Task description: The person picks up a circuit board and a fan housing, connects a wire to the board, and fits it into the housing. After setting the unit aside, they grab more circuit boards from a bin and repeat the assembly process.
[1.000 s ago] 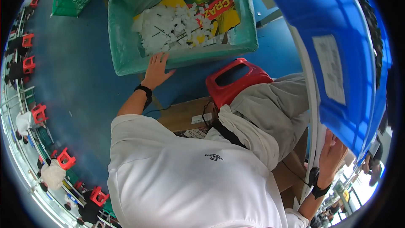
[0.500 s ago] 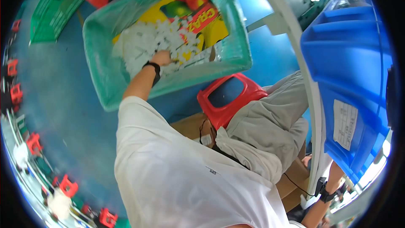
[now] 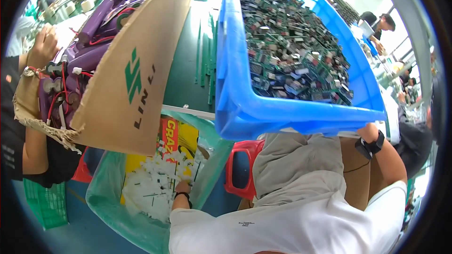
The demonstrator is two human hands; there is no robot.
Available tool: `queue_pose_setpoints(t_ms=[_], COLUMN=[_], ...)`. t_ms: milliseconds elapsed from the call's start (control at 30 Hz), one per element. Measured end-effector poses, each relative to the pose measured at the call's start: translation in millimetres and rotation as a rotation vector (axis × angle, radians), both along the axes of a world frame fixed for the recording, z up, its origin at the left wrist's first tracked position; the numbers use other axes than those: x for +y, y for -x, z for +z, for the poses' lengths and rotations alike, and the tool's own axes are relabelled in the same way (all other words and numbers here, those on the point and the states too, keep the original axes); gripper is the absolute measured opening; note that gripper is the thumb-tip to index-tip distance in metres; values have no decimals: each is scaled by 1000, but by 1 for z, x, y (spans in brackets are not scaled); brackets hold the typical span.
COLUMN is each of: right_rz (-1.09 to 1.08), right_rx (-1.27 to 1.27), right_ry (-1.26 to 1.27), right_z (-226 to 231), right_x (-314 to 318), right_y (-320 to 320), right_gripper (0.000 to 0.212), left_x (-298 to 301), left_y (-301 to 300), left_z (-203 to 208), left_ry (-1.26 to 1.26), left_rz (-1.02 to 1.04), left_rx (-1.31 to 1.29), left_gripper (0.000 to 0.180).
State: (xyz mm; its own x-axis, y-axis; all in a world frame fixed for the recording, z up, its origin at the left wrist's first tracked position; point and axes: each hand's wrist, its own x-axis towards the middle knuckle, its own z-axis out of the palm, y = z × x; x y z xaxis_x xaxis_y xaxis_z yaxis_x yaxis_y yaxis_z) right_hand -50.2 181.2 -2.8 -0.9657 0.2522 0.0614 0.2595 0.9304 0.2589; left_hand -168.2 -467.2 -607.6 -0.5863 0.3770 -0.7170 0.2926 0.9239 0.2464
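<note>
My left hand [image 3: 182, 187] reaches down into a teal plastic bin [image 3: 106, 193] and rests among a heap of small white plastic pieces [image 3: 155, 183]; its fingers are buried in them. A yellow and red printed sheet [image 3: 181, 136] lies under the pieces. My right hand [image 3: 365, 130], with a black watch on the wrist, is raised against the near right corner of a big blue bin [image 3: 282, 113] full of green circuit boards [image 3: 292, 47]. That bin's rim hides the fingers.
A torn cardboard box [image 3: 122, 80] of purple battery cells with red wires tilts at the left, a co-worker's hand [image 3: 43, 42] on it. A red stool [image 3: 238, 171] stands beside my knee, a green crate [image 3: 47, 202] at lower left. People work at the far right.
My head has lifted, so the blue bin's contents and the cardboard box now fill the upper view. My left hand stays in the teal bin among the white pieces.
</note>
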Motion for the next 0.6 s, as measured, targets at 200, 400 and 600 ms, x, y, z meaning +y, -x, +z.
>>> queue_pose_setpoints(t_ms=[200, 400, 600], right_rz=[-416, -279, -181], right_rx=[-97, 38, 84], right_ry=[365, 401, 452], right_z=[-15, -10, -4], right_x=[-104, -117, -126], right_y=[-141, -105, -101], right_gripper=[41, 36, 31], left_x=[36, 21, 42], left_y=[17, -2, 5], left_z=[52, -3, -14], left_ry=[-79, -11, 87], left_rz=[-15, -69, -112], left_rx=[24, 127, 128], left_gripper=[30, 26, 24])
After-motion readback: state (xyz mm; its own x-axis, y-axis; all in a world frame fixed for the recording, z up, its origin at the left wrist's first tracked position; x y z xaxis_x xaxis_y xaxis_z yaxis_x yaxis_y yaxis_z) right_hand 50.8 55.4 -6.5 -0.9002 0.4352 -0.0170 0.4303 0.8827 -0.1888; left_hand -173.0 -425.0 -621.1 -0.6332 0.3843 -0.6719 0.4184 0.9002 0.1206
